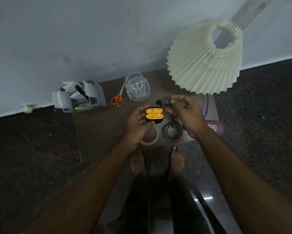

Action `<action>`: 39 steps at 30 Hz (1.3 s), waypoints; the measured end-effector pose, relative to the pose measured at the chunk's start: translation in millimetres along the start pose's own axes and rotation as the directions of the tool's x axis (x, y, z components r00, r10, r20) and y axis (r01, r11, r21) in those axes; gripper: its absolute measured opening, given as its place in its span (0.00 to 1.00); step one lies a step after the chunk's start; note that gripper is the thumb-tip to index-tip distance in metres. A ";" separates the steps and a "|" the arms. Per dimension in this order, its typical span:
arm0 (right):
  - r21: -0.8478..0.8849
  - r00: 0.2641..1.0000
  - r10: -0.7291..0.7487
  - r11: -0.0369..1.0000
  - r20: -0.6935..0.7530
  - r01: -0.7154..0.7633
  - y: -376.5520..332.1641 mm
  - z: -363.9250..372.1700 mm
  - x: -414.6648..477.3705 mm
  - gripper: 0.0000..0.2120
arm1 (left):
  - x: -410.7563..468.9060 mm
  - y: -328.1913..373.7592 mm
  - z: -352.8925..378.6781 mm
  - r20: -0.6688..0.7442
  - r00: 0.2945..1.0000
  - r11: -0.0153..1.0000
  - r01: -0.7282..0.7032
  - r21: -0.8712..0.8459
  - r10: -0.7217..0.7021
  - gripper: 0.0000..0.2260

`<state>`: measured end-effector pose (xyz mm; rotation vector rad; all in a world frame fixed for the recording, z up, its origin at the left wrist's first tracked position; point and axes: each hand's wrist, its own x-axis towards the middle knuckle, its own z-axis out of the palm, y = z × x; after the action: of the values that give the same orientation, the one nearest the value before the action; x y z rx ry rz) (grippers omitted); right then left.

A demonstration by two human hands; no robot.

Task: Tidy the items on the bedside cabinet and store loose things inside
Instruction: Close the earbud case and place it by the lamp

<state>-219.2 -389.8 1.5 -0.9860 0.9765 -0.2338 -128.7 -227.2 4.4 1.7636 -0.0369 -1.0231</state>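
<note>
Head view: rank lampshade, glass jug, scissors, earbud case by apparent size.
1. Pleated cream paper lampshade, though nearer the camera
2. Clear cut-glass jug
3. Orange-handled scissors
4. Open black-and-yellow earbud case, in the left hand; close to the scissors, unsure

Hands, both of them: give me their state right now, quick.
Left hand: closed around the open earbud case, holding it up.
Right hand: fingertips pinching a black earbud.

Centre frame, our left hand hides part of the tape roll; right of centre, our right hand covers the purple case's lettering.
</note>
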 end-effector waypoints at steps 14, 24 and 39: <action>-0.264 0.994 -0.018 0.963 0.106 0.046 -12.4 3.9 -8.0 0.11 | 4.1 -6.4 3.8 -0.028 0.996 0.997 -0.079 0.008 0.079 0.25; -0.517 0.982 -0.126 0.837 0.138 0.180 1.8 5.0 -19.3 0.11 | 3.2 -1.2 9.8 -0.039 0.995 0.996 -0.087 0.003 0.087 0.25; -0.834 0.904 -0.369 0.411 0.218 0.369 7.5 12.6 -25.6 0.10 | 3.6 -1.7 12.4 0.001 0.986 0.985 -0.166 0.042 0.166 0.23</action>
<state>-225.8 -363.5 13.0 -2.1779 0.8404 -0.0883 -135.1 -237.5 -0.2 1.7674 -0.2016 -0.9053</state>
